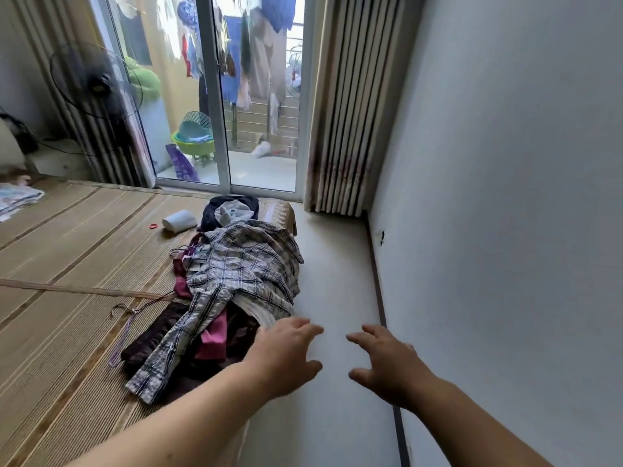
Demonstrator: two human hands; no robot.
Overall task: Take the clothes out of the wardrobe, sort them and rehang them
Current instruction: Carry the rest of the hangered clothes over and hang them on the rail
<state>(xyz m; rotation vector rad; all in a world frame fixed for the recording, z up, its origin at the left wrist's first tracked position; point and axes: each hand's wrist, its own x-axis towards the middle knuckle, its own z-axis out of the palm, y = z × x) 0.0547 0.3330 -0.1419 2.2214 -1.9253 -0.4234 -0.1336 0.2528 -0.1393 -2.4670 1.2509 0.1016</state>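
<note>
**Both hands open beside the clothes pile**

The clothes [232, 298] lie in a long pile on the right edge of a woven mat [84, 264], where the mat meets the pale floor [337, 281]. On top of the pile is a plaid shirt [242, 267], spread out, with one part reaching toward the near end. Under it are dark red and pink pieces, and at the far end a dark garment [212, 210] with something light grey on it.

The left hand [286, 355] is at the near right corner of the pile, with the fingers spread and loose, and it holds nothing. I cannot tell if it touches the cloth. The right hand [391, 365] is over the floor between the pile and the wall [505, 197], also with the fingers apart and holding nothing. The two hands are near each other but do not touch.

A thin purple hanger [123, 332] lies on the mat just left of the pile. Farther away on the mat are a white roll [179, 221] and, beside it, a small red ring [153, 226]. Behind the pile stands a glass door [219, 96] with striped curtains [344, 112] on both sides; laundry hangs outside it. A fan [96, 79] stands at the left.
</note>
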